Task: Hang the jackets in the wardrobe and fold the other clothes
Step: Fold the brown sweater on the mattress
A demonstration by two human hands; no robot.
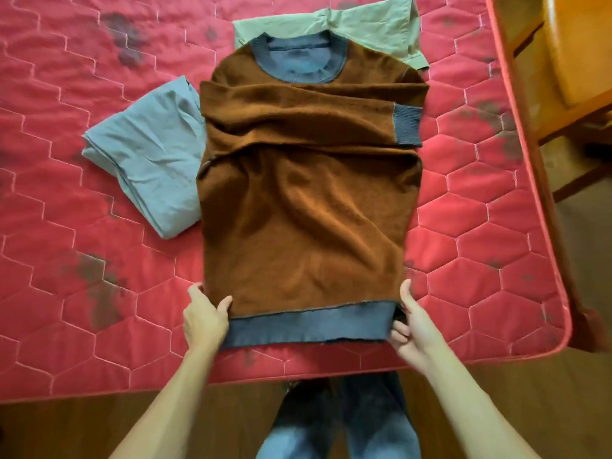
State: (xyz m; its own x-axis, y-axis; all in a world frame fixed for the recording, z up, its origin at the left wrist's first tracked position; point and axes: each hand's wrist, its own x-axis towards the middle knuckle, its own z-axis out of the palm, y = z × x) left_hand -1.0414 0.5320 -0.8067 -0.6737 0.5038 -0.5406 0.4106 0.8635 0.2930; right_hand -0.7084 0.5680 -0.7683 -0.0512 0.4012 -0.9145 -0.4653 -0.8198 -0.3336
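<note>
A brown sweater (304, 207) with a grey-blue collar, cuff and hem lies flat on the red quilted mattress (66, 180), its sleeves folded across the chest. My left hand (203, 318) grips the hem's left corner, thumb on top of the fabric. My right hand (410, 326) grips the hem's right corner with fingers curled under it. A folded light blue garment (149, 154) lies to the sweater's left, partly beneath it. A folded pale green garment (371, 24) lies behind the sweater's collar.
The mattress's near edge runs just in front of my legs (337, 422), and its right edge is close to the sweater. A wooden chair (576, 61) stands at the right beside the bed. Brown wooden floor shows below.
</note>
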